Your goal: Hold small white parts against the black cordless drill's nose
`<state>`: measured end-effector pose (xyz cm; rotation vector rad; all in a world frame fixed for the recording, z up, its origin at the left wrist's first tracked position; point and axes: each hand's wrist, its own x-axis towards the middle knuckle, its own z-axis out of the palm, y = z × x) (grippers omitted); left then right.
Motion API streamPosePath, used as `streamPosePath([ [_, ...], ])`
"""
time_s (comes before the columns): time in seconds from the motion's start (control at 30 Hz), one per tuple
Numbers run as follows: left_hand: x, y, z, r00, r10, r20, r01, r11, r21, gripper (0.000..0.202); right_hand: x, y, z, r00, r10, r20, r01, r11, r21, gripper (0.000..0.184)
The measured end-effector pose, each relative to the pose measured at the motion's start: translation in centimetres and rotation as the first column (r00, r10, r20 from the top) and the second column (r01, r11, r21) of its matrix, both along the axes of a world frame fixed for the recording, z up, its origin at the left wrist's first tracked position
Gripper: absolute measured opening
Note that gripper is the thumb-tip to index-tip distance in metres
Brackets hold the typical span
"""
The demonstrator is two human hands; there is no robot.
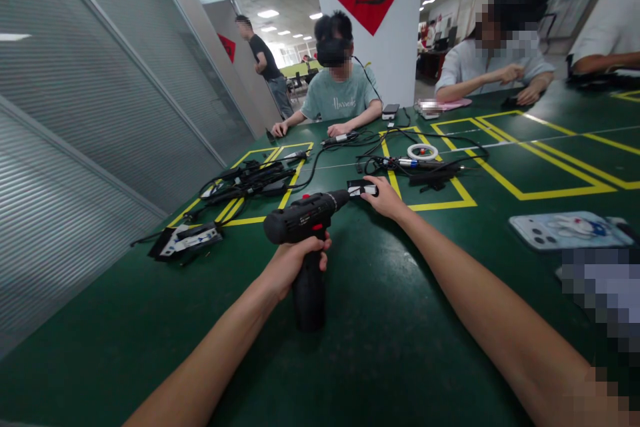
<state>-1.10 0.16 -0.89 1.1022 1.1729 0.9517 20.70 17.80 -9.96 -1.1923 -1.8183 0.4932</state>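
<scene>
The left hand (295, 260) is wrapped tight around the grip of a black drill (305, 227), fingers closed fully about the handle, with the drill's base resting on the green bench (390, 333) near the middle. The drill's nose points right and far, toward a small black part (361, 188) lying flat on the bench, and its tip looks to meet that part. The right hand (385, 197) lies on the right end of the part, fingers bent down onto it and pressing rather than closed around it. Beyond the part, inside yellow taped boxes, sit a roll of white tape (423, 151) and a tangle of black cables (400, 147). To the far left lies a heap of black tools (250, 180), and nearer on the left a black and white device (185, 240). On the right, near the edge, a phone (567, 230) lies face down. Across the bench a person in a green shirt (337, 97) sits with both hands on the surface, and another person in a pale shirt (493, 63) sits at the far right.
</scene>
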Motion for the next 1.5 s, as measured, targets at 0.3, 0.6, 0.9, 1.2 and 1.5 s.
streamPosePath([
  [0.3, 0.03, -0.14, -0.07, 1.000, -0.001, -0.031, 0.002, 1.000, 0.012, 0.021, -0.06, -0.03, 0.01, 1.000, -0.009, -0.001, 0.009, 1.000, 0.011, 0.050],
  [0.6, 0.12, -0.08, 0.03, 1.000, 0.003, -0.027, -0.003, 1.000, 0.019, 0.019, -0.08, -0.02, 0.00, 1.000, -0.006, -0.001, 0.006, 1.000, 0.011, 0.050],
  [0.9, 0.05, -0.12, 0.04, 1.000, 0.002, -0.012, -0.002, 1.000, 0.015, 0.021, -0.07, -0.06, 0.00, 1.000, 0.000, -0.005, 0.000, 1.000, 0.010, 0.050],
  [1.2, 0.07, -0.09, -0.11, 1.000, 0.006, -0.018, -0.006, 1.000, 0.025, 0.021, -0.13, 0.05, -0.12, 1.000, -0.003, -0.003, 0.003, 1.000, 0.016, 0.049],
  [1.5, 0.17, -0.22, 0.09, 1.000, 0.011, -0.006, -0.011, 1.000, 0.012, 0.021, -0.16, 0.09, -0.29, 1.000, -0.011, 0.002, 0.011, 1.000, 0.025, 0.049],
])
